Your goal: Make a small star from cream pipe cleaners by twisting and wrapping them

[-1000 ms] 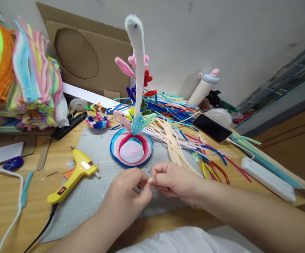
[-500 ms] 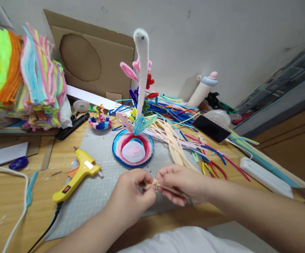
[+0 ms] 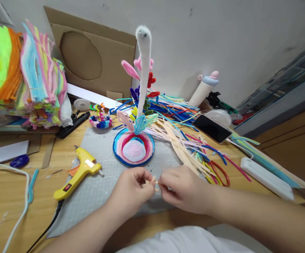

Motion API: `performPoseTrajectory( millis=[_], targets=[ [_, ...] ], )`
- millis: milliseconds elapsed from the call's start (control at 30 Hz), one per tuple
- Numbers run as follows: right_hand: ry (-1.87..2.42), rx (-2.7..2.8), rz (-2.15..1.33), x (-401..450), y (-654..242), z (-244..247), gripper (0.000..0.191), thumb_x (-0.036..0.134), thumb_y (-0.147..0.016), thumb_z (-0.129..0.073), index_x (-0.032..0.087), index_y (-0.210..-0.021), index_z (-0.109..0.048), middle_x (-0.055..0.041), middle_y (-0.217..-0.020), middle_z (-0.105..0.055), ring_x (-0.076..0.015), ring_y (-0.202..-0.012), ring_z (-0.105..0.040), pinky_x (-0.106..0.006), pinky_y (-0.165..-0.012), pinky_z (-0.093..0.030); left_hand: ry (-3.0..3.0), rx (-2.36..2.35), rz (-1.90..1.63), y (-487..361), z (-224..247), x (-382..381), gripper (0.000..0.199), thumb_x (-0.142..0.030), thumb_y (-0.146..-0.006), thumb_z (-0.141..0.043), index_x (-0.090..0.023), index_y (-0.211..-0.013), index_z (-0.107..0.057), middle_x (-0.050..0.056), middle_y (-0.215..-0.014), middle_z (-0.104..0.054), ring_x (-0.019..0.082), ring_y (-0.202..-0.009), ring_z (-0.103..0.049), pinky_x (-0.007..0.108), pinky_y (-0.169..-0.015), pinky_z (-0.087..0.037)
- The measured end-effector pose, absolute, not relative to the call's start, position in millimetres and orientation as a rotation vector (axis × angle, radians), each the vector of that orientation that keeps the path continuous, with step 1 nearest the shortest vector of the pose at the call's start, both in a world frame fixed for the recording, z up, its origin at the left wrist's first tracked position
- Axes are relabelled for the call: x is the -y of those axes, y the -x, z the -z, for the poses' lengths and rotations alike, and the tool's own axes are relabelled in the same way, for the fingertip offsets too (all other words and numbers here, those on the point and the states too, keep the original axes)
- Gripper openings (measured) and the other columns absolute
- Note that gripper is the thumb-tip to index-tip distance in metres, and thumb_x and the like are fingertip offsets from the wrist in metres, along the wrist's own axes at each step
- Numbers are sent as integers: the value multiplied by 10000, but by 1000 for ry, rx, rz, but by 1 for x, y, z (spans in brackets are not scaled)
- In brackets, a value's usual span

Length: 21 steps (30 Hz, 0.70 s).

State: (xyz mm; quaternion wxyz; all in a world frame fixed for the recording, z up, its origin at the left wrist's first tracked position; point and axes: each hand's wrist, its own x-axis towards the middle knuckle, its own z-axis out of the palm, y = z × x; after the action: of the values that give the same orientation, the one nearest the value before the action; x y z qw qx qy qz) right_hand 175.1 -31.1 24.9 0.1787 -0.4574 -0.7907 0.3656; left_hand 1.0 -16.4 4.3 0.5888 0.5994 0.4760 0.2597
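Between my hands, just above the front of the grey cutting mat (image 3: 97, 196), is a cream pipe cleaner (image 3: 154, 180) with a small twisted or looped part. My left hand (image 3: 132, 188) pinches one side of it between thumb and fingers. Fingers curled in, my right hand (image 3: 185, 189) grips its other side, and most of that part is hidden. Behind my hands stands a pipe-cleaner craft: a round base (image 3: 134, 149) of coloured rings, a tall fuzzy white stem (image 3: 143, 66), and pink, red, blue and green petal shapes around it.
A yellow hot glue gun (image 3: 80, 172) lies on the left. Loose cream pipe cleaners (image 3: 181, 147) and a phone (image 3: 212, 128) are on the right, beside a white power strip (image 3: 267, 178). Bundled pipe cleaners (image 3: 39, 77) are stacked back left, near cardboard (image 3: 110, 52).
My right hand has turned over, and its fingers have closed in around the cream pipe cleaner. The length that trailed under that hand no longer shows. My left hand keeps its pinch.
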Motion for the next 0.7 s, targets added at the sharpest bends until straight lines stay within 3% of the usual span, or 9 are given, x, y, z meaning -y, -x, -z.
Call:
performPoseTrajectory(
  millis=[167, 333, 400, 567, 700],
  targets=[
    [1432, 1199, -2252, 21, -174, -31, 88, 220, -763, -417, 182, -690, -449, 75, -477, -368, -48, -354, -208, -182, -353, -139, -1751, -1077, -717, 1, -4, 19, 100, -149, -673, -515, -162, -601, -583, -16, -577, -575, 114, -558, -506, 206, -527, -370],
    [1271, 735, -2658, 17, -179, -30, 57, 241, -745, -428, 190, -724, -440, 93, -507, -320, -40, -364, -125, -179, -356, -80, -1900, -1044, -781, 3, -3, 21, 100, -116, -670, -515, -166, -613, -579, -23, -577, -582, 107, -557, -523, 202, -543, -371],
    [1325, 904, -2514, 20, -178, -27, 75, 244, -746, -435, 199, -696, -401, 104, -490, -250, -50, -380, -101, -182, -367, -84, -1903, -1050, -785, 2, -3, 20, 88, -120, -659, -517, -165, -601, -566, -22, -578, -574, 108, -555, -517, 205, -540, -367],
    [1424, 1827, -1462, 32, -171, -20, 174, 261, -719, -524, 194, -626, -393, 57, -559, -314, -85, -485, -257, -216, -453, -185, -1546, -1097, -623, -1, 1, 17, 54, -174, -646, -511, -167, -595, -529, -46, -506, -490, 97, -469, -438, 202, -461, -317],
    [1307, 1998, -1251, 26, -170, -24, 136, 237, -713, -523, 184, -619, -441, 32, -592, -354, -101, -533, -284, -236, -487, -197, -1317, -1097, -620, -1, 4, 14, 15, -180, -623, -522, -172, -616, -511, -60, -482, -474, 93, -436, -429, 200, -444, -313]
  ],
)
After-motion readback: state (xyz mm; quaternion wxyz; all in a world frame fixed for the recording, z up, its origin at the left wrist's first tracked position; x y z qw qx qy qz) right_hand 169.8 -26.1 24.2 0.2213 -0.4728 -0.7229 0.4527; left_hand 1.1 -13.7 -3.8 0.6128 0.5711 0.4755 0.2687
